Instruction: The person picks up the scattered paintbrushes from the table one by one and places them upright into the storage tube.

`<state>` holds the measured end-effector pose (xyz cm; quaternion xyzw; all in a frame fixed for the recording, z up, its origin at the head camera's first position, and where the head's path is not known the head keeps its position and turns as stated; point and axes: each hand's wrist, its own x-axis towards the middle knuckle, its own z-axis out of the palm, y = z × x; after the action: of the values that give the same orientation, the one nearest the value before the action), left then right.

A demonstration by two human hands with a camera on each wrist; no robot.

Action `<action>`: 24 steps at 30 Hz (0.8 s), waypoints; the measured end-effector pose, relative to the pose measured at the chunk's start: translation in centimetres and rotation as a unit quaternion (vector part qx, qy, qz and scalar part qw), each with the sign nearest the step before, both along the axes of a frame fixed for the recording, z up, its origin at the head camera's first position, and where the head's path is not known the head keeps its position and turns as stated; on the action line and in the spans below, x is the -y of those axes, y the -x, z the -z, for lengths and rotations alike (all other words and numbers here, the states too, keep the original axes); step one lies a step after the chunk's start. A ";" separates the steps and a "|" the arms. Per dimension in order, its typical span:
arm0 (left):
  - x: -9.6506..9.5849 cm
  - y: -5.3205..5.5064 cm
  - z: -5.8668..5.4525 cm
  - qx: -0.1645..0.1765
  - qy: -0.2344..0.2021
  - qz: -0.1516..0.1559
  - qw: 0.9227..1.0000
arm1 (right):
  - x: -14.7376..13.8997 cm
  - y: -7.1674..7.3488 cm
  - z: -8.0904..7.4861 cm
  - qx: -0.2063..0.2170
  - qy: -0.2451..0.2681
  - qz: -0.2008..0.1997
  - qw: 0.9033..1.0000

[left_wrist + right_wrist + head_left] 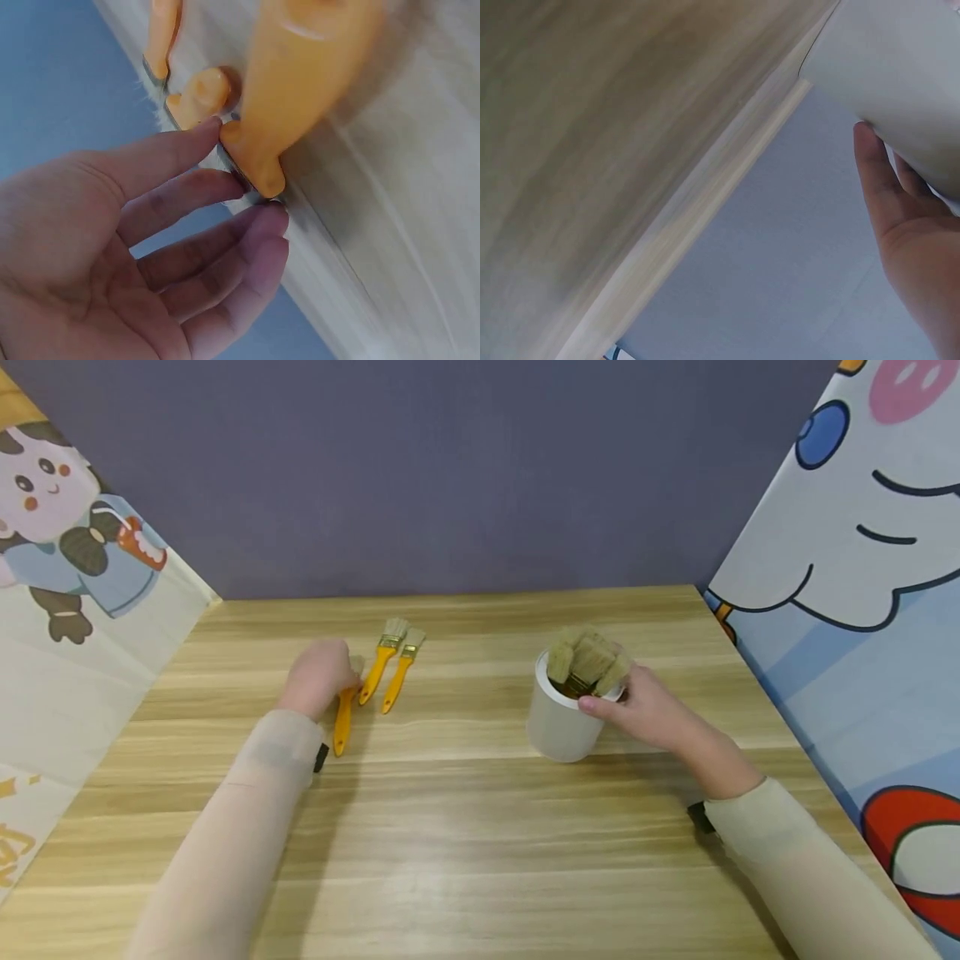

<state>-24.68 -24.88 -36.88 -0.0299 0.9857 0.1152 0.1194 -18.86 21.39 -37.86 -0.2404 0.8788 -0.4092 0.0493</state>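
Note:
My left hand [318, 675] is at the leftmost of three paintbrushes on the wooden table. Its thumb and forefinger pinch that paintbrush [342, 723] near the metal band; the yellow handle [296, 82] points toward me, and the hand hides much of the bristles. Two more yellow-handled paintbrushes, a wider one [380, 667] and a narrower one [399, 680], lie just to its right, bristles away from me. On the right, my right hand [647, 708] grips a white can [558, 727] by its right side, thumb at the rim. Several paintbrushes [588, 658] stand in the can, bristles up.
The light wooden table [442, 852] ends at a grey-purple wall [465, 477] at the back. Cartoon-printed panels stand along its left [45, 677] and right [915, 710] sides. A stretch of table lies between the loose brushes and the can.

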 end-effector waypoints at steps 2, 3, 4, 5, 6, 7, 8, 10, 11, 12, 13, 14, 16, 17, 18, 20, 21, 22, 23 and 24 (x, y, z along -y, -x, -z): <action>0.2 0.3 -0.2 0.011 -0.004 0.003 1.000 | 0.1 0.1 0.0 -0.001 -0.001 -0.001 1.000; 0.2 0.6 -0.3 0.016 -0.004 0.006 1.000 | 0.0 0.1 0.0 -0.001 -0.003 0.001 1.000; 0.2 0.7 -0.4 0.020 -0.002 0.007 1.000 | 0.0 0.1 0.0 -0.001 -0.004 0.002 1.000; 0.2 0.8 -0.6 0.025 -0.001 0.010 1.000 | 0.0 0.1 0.0 -0.002 -0.006 0.003 1.000; 0.2 0.9 -0.7 0.028 0.003 0.012 1.000 | 0.0 0.1 0.0 -0.004 -0.007 0.003 1.000; 0.2 0.9 -0.7 0.032 0.003 0.011 0.999 | 0.0 0.1 0.0 -0.006 -0.009 0.003 1.000; 0.1 0.9 -0.8 0.034 0.005 0.011 0.999 | 0.0 0.1 0.0 -0.007 -0.011 0.003 1.000; -0.1 0.9 -0.9 0.034 0.010 0.013 0.999 | -0.1 0.1 0.0 -0.007 -0.012 0.005 1.000; -0.1 0.9 -0.9 0.035 0.011 0.012 0.999 | -0.1 0.1 0.0 -0.007 -0.012 0.005 1.000; -0.2 1.0 -0.9 0.037 0.012 0.011 0.999 | -0.1 0.1 0.0 -0.006 -0.013 0.006 1.000; -0.3 1.0 -1.0 0.039 0.011 0.009 0.999 | -0.1 0.0 0.0 -0.005 -0.013 0.006 1.000; -0.3 1.0 -1.0 0.040 0.011 0.007 0.999 | -0.2 0.0 0.0 -0.003 -0.014 0.007 1.000; -0.4 1.0 -0.9 0.043 0.011 0.003 0.999 | -0.2 0.0 -0.1 -0.003 -0.016 0.009 1.000; -0.4 1.0 -0.9 0.044 0.011 0.002 0.999 | -0.2 0.0 -0.1 -0.003 -0.017 0.009 1.000; -0.4 1.0 -0.9 0.046 0.012 0.000 0.999 | -0.2 0.0 -0.1 -0.002 -0.017 0.008 1.000; -0.4 1.0 -0.8 0.047 0.013 0.000 0.999 | -0.1 0.0 -0.1 -0.001 -0.017 0.007 1.000; -0.3 1.0 -0.8 0.046 0.014 -0.001 0.999 | -0.1 0.0 -0.1 -0.001 -0.016 0.006 1.000; -0.4 1.0 -0.8 0.046 0.015 -0.001 0.999 | -0.1 0.1 -0.1 0.000 -0.015 0.006 1.000; -0.3 1.0 -0.8 0.046 0.015 -0.001 0.999 | -0.1 0.1 -0.1 0.001 -0.015 0.005 1.000; -0.3 0.9 -0.8 0.044 0.016 -0.001 0.999 | -0.1 0.1 -0.1 0.001 -0.014 0.005 1.000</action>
<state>-25.62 -24.58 -36.13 -0.0382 0.9811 0.0986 0.1619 -18.94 21.47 -37.80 -0.2347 0.8856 -0.3975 0.0513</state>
